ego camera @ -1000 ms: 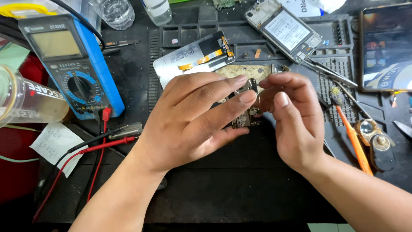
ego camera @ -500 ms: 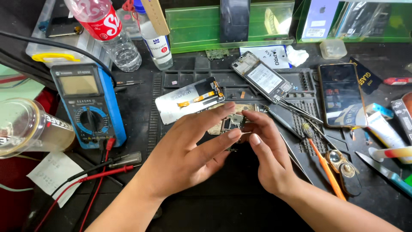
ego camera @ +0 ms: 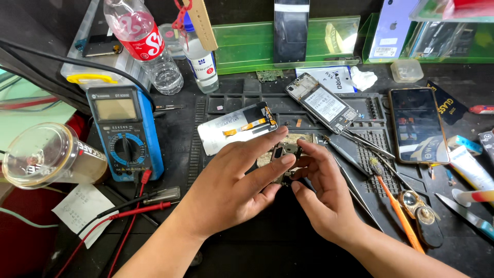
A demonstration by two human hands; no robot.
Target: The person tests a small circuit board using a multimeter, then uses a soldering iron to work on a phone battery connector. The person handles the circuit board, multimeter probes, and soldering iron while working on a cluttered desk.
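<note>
Phone board (ego camera: pixel 286 152), just below the detached screen (ego camera: pixel 237 128), is pinched between left hand (ego camera: pixel 231 188) and right hand (ego camera: pixel 321 193), seemingly mid-disassembly; a steady, delicate fingertip pull is called for next.

Both hands, the left hand (ego camera: pixel 231 193) and the right hand (ego camera: pixel 327 198), meet over the small dark phone frame part (ego camera: pixel 286 152) at the middle of the black ridged work mat (ego camera: pixel 288 242). Left of them stands the blue box-shaped multimeter (ego camera: pixel 125 135); behind lies the detached silver-backed display panel (ego camera: pixel 237 127); to the right, the dark-screened glass phone (ego camera: pixel 417 125).
</note>
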